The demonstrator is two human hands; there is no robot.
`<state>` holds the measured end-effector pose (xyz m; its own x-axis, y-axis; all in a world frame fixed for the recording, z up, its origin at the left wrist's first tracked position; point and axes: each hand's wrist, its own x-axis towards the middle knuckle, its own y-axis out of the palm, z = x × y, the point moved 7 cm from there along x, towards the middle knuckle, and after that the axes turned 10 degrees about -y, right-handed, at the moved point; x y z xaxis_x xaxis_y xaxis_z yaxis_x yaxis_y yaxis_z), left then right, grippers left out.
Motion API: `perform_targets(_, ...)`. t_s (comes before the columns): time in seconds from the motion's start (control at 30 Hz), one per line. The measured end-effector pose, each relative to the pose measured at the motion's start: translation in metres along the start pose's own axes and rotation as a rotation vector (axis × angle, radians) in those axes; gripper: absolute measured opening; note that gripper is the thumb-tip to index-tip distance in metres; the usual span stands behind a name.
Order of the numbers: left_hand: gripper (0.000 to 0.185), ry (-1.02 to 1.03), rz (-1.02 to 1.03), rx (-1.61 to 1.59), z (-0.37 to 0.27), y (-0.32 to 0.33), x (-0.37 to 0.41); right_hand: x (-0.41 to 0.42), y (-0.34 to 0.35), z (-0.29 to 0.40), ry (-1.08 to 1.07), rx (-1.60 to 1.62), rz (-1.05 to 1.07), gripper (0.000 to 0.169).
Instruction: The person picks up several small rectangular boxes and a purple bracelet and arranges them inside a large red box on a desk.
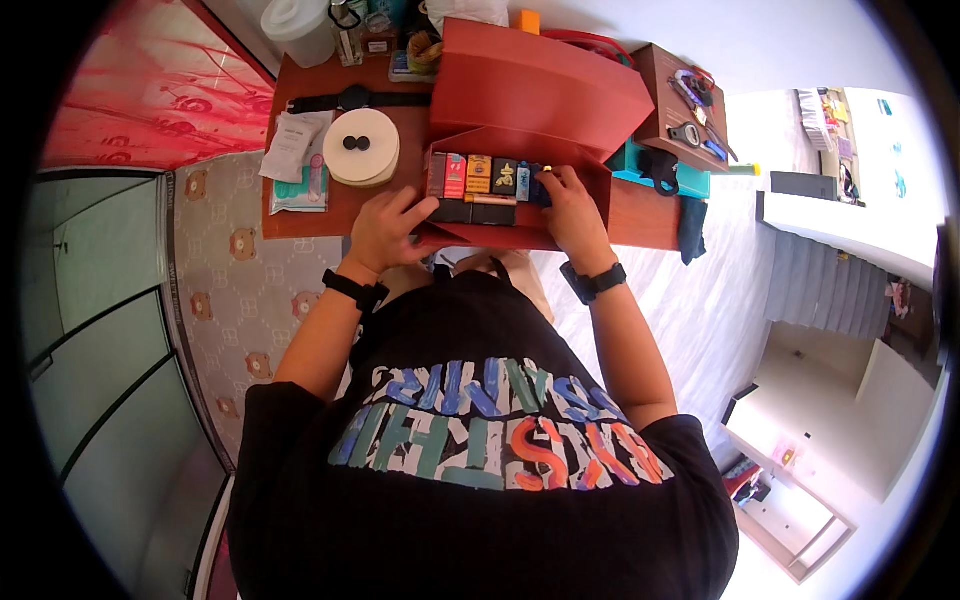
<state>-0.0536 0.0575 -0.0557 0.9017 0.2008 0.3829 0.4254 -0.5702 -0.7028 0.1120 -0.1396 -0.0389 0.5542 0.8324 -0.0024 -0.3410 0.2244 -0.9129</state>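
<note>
A red gift box [525, 238] stands on the wooden table before me, its lid [540, 82] raised at the back. Small cardboard packs sit in a row inside: a pink one [454, 176], a yellow one [478, 175], a black one with a yellow figure [504, 177] and a light blue one [523, 182]. Two black boxes [493, 215] lie along the front, with a thin tan stick-like item [490, 199] above them. My right hand [574, 217] reaches inside, fingers on a dark blue pack [537, 186]. Spread fingers of my left hand [386, 229] touch the box's left front corner.
Left on the table [341, 219] are a round white container [362, 161], a black-strapped watch [355, 97] and wipes-like packets [292, 146]. A brown box [679, 112] bearing small items stands right, beside a teal box [694, 184]. A dark cloth [692, 229] hangs over the right edge.
</note>
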Motion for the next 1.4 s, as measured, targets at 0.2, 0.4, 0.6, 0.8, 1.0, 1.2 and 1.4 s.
perform_targets(0.2, 0.058, 0.015, -0.016, -0.011, -0.001, -0.002, 0.001, -0.007, -0.019, -0.002, 0.067, 0.021, -0.078, 0.044)
perform_targets(0.4, 0.048, 0.004, -0.056, 0.027, -0.001, 0.000, -0.001, -0.030, -0.058, -0.011, 0.084, -0.059, -0.386, 0.018)
perform_targets(0.6, 0.038, 0.025, -0.024, 0.052, -0.001, 0.003, -0.001, -0.059, -0.077, -0.031, 0.090, -0.036, -0.543, 0.012)
perform_targets(0.8, 0.034, 0.005, -0.037, 0.060, -0.001, 0.004, 0.000, -0.073, -0.059, -0.044, 0.190, 0.103, -0.500, 0.012)
perform_targets(1.0, 0.034, -0.015, -0.038, 0.059, 0.000, 0.004, -0.001, -0.070, -0.084, -0.068, 0.123, -0.095, -0.627, 0.014)
perform_targets(1.2, 0.034, -0.007, -0.063, 0.040, -0.002, 0.000, 0.000, -0.047, -0.159, -0.098, 0.193, -0.238, -0.794, 0.029)
perform_targets(1.4, 0.035, -0.017, -0.040, 0.070, 0.000, 0.002, 0.000, 0.008, -0.165, -0.111, -0.029, -0.338, -0.387, 0.044)
